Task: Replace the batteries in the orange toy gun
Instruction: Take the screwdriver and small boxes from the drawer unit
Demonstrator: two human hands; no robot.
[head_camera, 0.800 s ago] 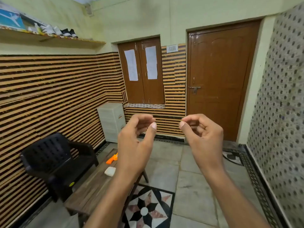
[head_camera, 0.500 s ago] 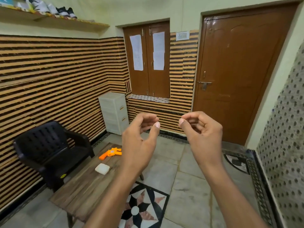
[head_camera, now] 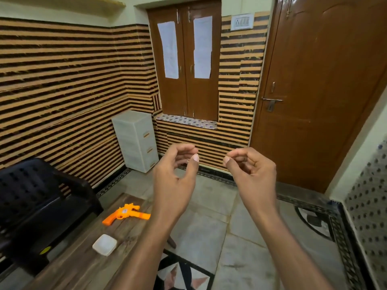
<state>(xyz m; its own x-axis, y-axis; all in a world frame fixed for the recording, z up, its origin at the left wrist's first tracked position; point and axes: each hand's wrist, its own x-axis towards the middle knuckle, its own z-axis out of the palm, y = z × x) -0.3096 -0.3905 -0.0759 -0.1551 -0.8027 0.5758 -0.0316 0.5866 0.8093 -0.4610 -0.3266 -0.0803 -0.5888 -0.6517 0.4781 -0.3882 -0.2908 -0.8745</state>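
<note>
Since the earlier frame the view has tipped downward and drawn closer: the high shelf with shoes has slid out at the top, and the orange toy gun (head_camera: 125, 214) now sits lower and larger at lower left. Both hands have kept their raised pose at mid-frame, well above the floor. On the left hand (head_camera: 174, 181) the fingers (head_camera: 184, 148) are curled over toward the thumb with a gap between, holding nothing. On the right hand (head_camera: 250, 174) the fingers are curled in the same way, thumb tip near the forefinger, with nothing visible between them. The two thumbs face each other, apart.

The toy gun lies flat on the wooden tabletop (head_camera: 83, 266), grip toward the left. Nearer the camera on the same tabletop rests a small white box (head_camera: 104, 244), apart from the gun. A black plastic chair (head_camera: 35, 206) stands at the left edge beside the tabletop, and a white drawer unit (head_camera: 136, 141) stands against the striped wall.
</note>
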